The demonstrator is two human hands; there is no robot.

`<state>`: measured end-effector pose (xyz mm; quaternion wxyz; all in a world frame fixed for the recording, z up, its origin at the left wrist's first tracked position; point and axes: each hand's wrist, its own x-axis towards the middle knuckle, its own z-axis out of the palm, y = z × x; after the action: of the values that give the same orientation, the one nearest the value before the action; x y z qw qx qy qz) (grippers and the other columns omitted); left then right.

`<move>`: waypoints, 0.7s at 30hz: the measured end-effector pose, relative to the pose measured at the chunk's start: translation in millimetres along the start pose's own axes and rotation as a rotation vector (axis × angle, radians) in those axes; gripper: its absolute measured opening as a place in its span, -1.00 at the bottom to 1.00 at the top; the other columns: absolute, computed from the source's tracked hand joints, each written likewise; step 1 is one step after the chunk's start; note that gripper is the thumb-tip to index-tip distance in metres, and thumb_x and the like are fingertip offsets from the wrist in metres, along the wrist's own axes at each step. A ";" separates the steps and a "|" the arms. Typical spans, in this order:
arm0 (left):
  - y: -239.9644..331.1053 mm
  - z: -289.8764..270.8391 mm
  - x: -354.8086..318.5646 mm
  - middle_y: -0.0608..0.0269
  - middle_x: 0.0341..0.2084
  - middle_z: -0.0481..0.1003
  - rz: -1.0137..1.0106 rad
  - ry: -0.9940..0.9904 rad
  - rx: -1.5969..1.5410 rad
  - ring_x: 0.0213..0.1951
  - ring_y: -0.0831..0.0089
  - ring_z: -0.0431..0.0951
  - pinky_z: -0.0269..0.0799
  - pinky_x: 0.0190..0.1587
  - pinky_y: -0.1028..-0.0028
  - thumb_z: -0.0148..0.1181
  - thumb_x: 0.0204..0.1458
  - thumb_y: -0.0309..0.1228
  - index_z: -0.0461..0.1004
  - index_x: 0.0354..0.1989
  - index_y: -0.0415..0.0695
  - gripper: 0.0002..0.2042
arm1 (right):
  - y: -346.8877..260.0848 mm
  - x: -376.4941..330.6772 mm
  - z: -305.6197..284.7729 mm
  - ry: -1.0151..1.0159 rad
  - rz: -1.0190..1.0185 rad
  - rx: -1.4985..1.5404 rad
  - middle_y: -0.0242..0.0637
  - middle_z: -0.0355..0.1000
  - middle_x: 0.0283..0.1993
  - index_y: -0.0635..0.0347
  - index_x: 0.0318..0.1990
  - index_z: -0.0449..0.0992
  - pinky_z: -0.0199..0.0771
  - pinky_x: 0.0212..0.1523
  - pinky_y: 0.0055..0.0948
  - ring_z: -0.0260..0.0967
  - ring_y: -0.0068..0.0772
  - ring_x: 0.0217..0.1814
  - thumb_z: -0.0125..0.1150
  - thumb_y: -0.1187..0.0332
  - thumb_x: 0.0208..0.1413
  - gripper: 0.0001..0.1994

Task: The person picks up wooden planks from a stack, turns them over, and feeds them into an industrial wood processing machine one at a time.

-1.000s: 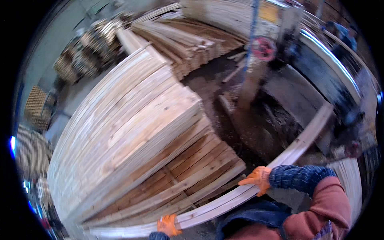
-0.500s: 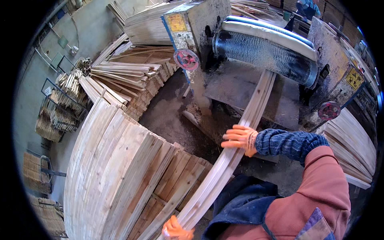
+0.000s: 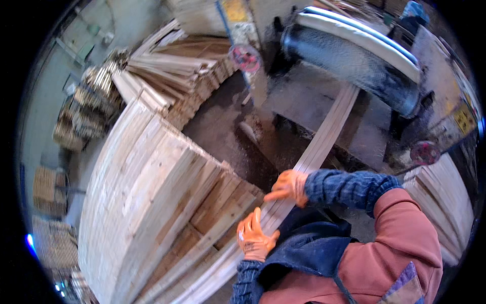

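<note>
Right hand (image 3: 287,187) draped over long boards (image 3: 324,139), grip unclear through blur; left hand (image 3: 256,235) spread wide beside it. Boards' far ends at dark cylinder (image 3: 349,66): uneven pressure could splay them!

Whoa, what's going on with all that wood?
A person in orange gloves is handling some long, narrow boards. The right hand lies across them, and the left hand is just below it, along their side; I can't tell how firmly either grips. The boards' far ends rest on a machine's flat bed, by its dark, rounded front. A big stack of wood stands to the left.
</note>
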<state>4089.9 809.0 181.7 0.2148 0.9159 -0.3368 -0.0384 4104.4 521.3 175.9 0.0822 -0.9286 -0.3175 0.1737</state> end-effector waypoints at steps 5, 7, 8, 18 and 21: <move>-41.5 -29.2 -40.3 -0.05 0.13 0.50 -0.074 0.078 0.169 0.20 -0.03 0.46 0.20 0.37 -0.05 0.62 -0.45 -0.01 0.41 0.28 -0.18 -0.02 | 39.5 -34.7 -32.2 -0.208 0.212 -0.036 -0.14 0.28 0.48 -0.36 0.59 0.06 -0.07 0.63 0.01 0.11 -0.04 0.59 0.66 0.21 -0.30 0.19; -77.6 -48.9 -74.0 -0.05 0.19 0.48 -0.135 0.073 0.258 0.25 -0.03 0.44 0.20 0.39 -0.05 0.66 -0.51 -0.05 0.41 0.28 -0.17 0.01 | 56.8 -43.9 -32.3 -0.204 0.245 0.020 -0.17 0.27 0.50 -0.35 0.58 0.08 -0.18 0.66 0.06 0.08 -0.06 0.60 0.67 0.26 -0.36 0.22; -92.8 -61.5 -90.7 -0.05 0.20 0.48 -0.162 0.085 0.306 0.25 -0.04 0.44 0.20 0.39 -0.04 0.68 -0.52 -0.07 0.41 0.28 -0.16 0.02 | 67.3 -46.4 -31.0 -0.181 0.246 0.068 -0.19 0.27 0.50 -0.35 0.57 0.07 -0.21 0.67 0.09 0.09 -0.08 0.60 0.66 0.31 -0.40 0.24; -90.0 -50.3 -56.9 0.01 -0.10 0.51 -0.215 -0.110 0.230 0.00 0.02 0.56 0.45 0.08 0.08 0.62 -0.37 -0.07 0.36 0.26 -0.11 -0.09 | 63.8 -51.9 9.1 0.558 0.169 -0.095 -0.03 0.28 0.46 -0.01 0.41 0.34 0.16 0.52 0.18 0.24 0.14 0.50 0.42 0.63 -0.61 0.11; -56.1 -49.6 -24.5 -0.01 -0.02 0.51 -0.280 -0.310 0.159 0.10 0.05 0.53 0.44 0.12 0.06 0.59 -0.30 -0.02 0.32 0.32 -0.08 -0.07 | -6.0 4.1 -17.8 0.414 -0.065 0.050 -0.02 0.38 0.36 0.01 0.36 0.40 0.29 0.40 0.17 0.37 0.15 0.36 0.36 0.57 -0.52 -0.01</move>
<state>4115.4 881.0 201.2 0.0803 0.9510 -0.2373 -0.1813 4110.7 527.9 192.9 0.1741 -0.9314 -0.3192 -0.0158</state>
